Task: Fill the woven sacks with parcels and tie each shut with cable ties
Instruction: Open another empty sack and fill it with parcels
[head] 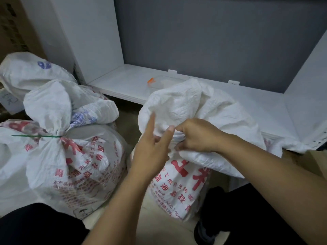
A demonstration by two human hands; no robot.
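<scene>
A white woven sack with red print stands in front of me, its top gathered into a neck. My right hand is clenched around that neck, with the loose mouth fanning out above it. My left hand is beside the neck with its fingers spread, touching the sack's fabric and holding nothing. To the left lies a second filled sack, its neck closed with a green cable tie whose tail sticks out to the left. I see no cable tie in either hand.
A third sack with blue print lies behind the tied one. A white shelf with a clear bag with an orange piece runs along the grey back wall. A white panel stands at the left; cardboard is at the far left. My dark trousers fill the lower corners.
</scene>
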